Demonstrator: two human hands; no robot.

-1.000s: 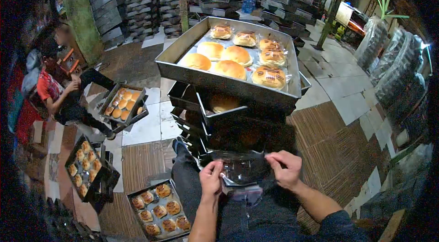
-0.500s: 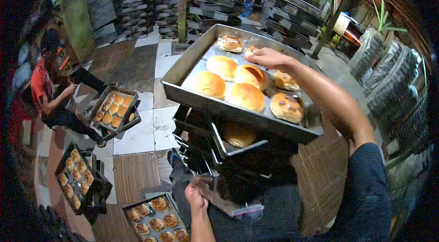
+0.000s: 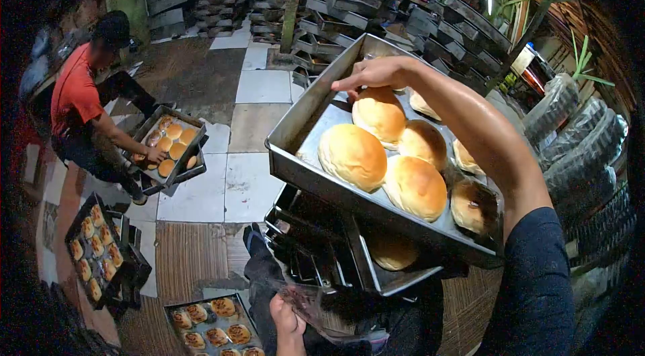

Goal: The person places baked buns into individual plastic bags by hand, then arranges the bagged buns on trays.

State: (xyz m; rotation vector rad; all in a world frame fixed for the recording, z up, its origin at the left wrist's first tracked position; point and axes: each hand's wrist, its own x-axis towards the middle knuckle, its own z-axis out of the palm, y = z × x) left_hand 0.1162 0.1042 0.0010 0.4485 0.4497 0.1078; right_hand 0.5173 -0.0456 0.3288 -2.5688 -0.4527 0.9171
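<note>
Head camera: the plain bun [image 3: 379, 121] under the right hand [image 3: 368, 77] sits inside the large metal tray [image 3: 316, 178], close to its left wall. That hand's thumb side points toward the wall while other fingers bend down behind the bun; whether they grip it, I cannot tell. More buns lie beside it. On the near side, below the tray, the left hand's [image 3: 285, 315] fingers press together, pinching a clear plastic bag [image 3: 326, 314]. Left of the tray, well apart, a seated person in red [image 3: 75, 90] reaches into another tray [image 3: 188, 121].
</note>
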